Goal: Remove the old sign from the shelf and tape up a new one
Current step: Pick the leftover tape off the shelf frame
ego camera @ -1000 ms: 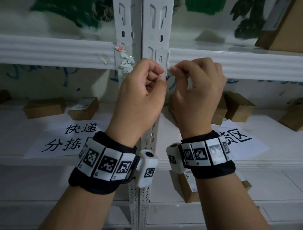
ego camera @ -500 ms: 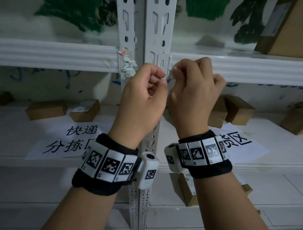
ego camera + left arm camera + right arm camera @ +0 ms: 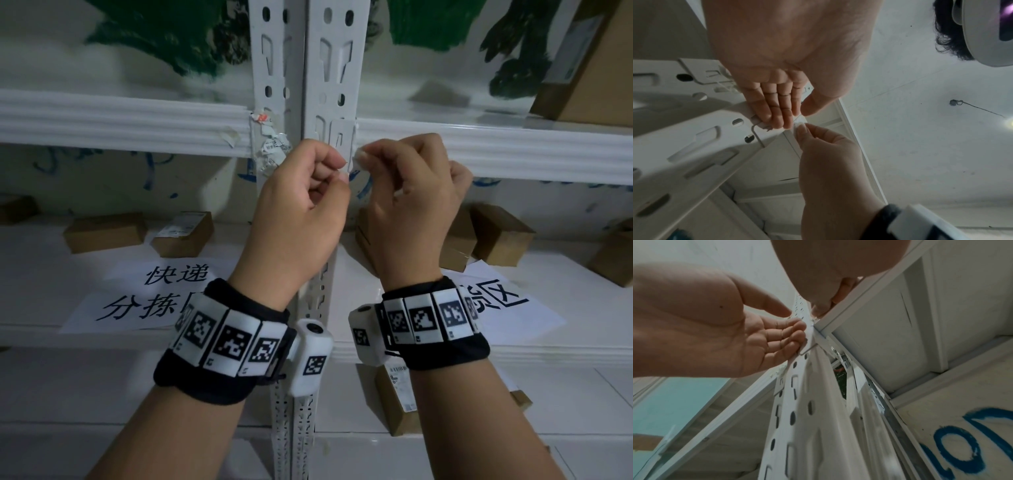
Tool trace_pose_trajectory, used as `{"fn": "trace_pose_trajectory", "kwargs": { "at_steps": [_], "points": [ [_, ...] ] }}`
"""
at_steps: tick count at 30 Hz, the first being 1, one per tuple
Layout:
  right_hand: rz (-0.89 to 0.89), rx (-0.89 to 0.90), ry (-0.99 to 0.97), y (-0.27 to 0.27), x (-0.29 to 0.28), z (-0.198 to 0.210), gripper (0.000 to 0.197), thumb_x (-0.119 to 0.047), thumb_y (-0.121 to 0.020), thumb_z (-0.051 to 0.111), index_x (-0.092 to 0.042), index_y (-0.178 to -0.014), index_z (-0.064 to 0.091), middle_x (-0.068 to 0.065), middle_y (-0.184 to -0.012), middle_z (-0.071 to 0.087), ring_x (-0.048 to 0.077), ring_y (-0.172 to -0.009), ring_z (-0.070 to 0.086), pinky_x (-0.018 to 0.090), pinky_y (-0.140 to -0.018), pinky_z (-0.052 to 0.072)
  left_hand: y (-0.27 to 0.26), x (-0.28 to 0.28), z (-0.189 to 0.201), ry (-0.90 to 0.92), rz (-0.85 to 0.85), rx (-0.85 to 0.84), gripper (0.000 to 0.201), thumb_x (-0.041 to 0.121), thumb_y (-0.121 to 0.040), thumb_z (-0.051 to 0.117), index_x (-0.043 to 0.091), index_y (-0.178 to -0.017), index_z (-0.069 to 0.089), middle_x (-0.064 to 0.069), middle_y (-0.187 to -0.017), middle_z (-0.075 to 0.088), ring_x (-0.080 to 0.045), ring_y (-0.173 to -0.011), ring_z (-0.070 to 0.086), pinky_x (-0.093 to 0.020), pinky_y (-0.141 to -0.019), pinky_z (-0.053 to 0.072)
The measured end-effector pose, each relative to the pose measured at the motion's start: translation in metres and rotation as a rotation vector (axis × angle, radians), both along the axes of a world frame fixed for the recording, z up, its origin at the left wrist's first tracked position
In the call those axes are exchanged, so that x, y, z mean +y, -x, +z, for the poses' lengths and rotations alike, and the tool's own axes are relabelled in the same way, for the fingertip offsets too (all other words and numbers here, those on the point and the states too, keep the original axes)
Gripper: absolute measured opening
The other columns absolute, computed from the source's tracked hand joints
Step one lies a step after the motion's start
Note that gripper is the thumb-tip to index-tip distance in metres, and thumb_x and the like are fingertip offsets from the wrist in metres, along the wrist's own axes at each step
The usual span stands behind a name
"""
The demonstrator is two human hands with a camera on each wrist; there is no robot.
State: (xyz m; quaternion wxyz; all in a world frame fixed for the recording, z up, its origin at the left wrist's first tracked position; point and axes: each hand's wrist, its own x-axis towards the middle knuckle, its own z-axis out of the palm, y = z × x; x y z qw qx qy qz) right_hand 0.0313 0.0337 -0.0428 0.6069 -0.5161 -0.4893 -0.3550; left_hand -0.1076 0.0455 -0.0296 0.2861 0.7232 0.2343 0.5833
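Observation:
Both hands are raised at the white shelf upright (image 3: 337,102), where it meets the shelf beam (image 3: 479,150). My left hand (image 3: 342,169) and right hand (image 3: 361,158) pinch a small piece of clear tape (image 3: 799,120) between their thumbs and fingertips, close against the metal bracket (image 3: 342,137). The left hand's other fingers (image 3: 774,112) curl against the upright. Torn scraps of an old label (image 3: 270,147) cling to the neighbouring upright. Two printed paper signs lie flat on the lower shelf, one on the left (image 3: 154,294) and one on the right (image 3: 507,301).
Small cardboard boxes (image 3: 106,231) stand on the lower shelf behind the signs, with more at the right (image 3: 500,236). A bigger box (image 3: 589,68) sits on the upper shelf at the right. Another labelled box (image 3: 400,404) is on the shelf below.
Both hands stay at the same spot on the upright; only their fingertips shift slightly around the tape.

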Motion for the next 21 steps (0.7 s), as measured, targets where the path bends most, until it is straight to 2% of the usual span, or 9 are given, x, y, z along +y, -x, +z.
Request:
{"fn": "trace_pose_trajectory", "kwargs": {
  "at_steps": [4,13,18,21],
  "points": [
    [-0.069,-0.017,0.006,0.005,0.003,0.003,0.009,-0.022,-0.098,0.072,-0.025,-0.095,0.079,-0.004,-0.094,0.069,0.021,-0.077,0.063,0.045,-0.086,0.039,0.000,0.000,-0.001,-0.001,0.016,0.006,0.008,0.006,-0.103,0.062,0.009,-0.110,0.065,0.005,-0.089,0.063,-0.006,-0.080,0.058,-0.025,-0.077,0.055],
    [-0.128,-0.121,0.070,-0.006,-0.001,-0.002,0.015,-0.008,-0.094,0.071,-0.023,-0.094,0.075,-0.002,-0.097,0.067,0.021,-0.079,0.055,0.041,-0.087,0.036,-0.001,-0.004,-0.001,-0.008,0.047,0.016,0.010,0.006,-0.102,0.062,0.010,-0.111,0.064,0.007,-0.091,0.062,-0.003,-0.083,0.058,-0.023,-0.081,0.056],
    [-0.068,-0.149,0.074,-0.017,-0.007,-0.010,0.015,-0.004,-0.096,0.066,-0.015,-0.097,0.075,0.004,-0.098,0.067,0.022,-0.085,0.056,0.044,-0.089,0.042,0.000,-0.006,0.000,0.002,0.048,0.027,0.010,0.006,-0.103,0.062,0.013,-0.111,0.064,0.009,-0.093,0.062,-0.002,-0.084,0.058,-0.018,-0.082,0.054],
    [-0.029,-0.124,0.129,-0.021,-0.011,-0.014,0.016,0.000,-0.096,0.066,-0.013,-0.098,0.074,0.006,-0.099,0.065,0.022,-0.087,0.057,0.043,-0.091,0.042,-0.002,-0.006,-0.001,-0.008,0.055,0.029,0.010,0.006,-0.102,0.061,0.011,-0.111,0.063,0.008,-0.092,0.060,-0.002,-0.083,0.057,-0.021,-0.082,0.055]
  ]
}}
